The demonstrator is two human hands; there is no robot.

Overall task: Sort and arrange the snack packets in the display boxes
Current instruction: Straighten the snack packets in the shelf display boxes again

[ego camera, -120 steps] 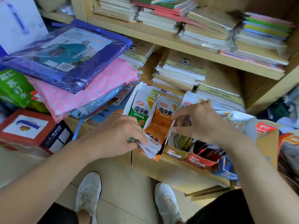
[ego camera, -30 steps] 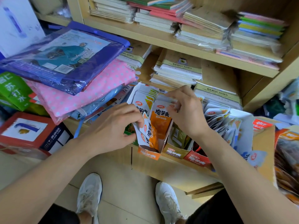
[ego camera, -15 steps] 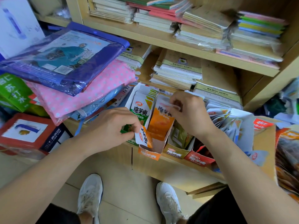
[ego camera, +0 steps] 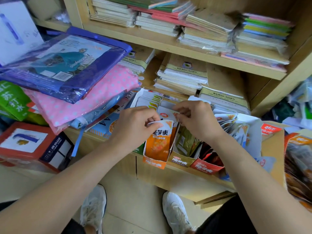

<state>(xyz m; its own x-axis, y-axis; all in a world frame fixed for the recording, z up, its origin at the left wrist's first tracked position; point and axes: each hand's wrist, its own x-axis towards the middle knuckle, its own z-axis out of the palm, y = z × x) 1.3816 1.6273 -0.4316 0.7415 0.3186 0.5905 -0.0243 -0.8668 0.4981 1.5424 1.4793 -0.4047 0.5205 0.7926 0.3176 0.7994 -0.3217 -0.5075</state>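
Our left hand (ego camera: 135, 129) pinches the orange foil snack packet (ego camera: 157, 142), half inside the orange cardboard display box (ego camera: 152, 162). Our right hand (ego camera: 197, 120) curls just behind; we cannot tell its grip. We should seat the packet straight, label facing near.

A small shop: wooden shelves (ego camera: 168, 43) stacked with wrapped exercise books (ego camera: 184, 73), packaged raincoats (ego camera: 67, 65), and snack display boxes (ego camera: 153, 159) along the shelf's front edge.

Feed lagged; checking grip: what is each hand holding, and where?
Left hand pinches the front orange snack packet by its white top edge; right hand pinches the top corner of the packet behind it.
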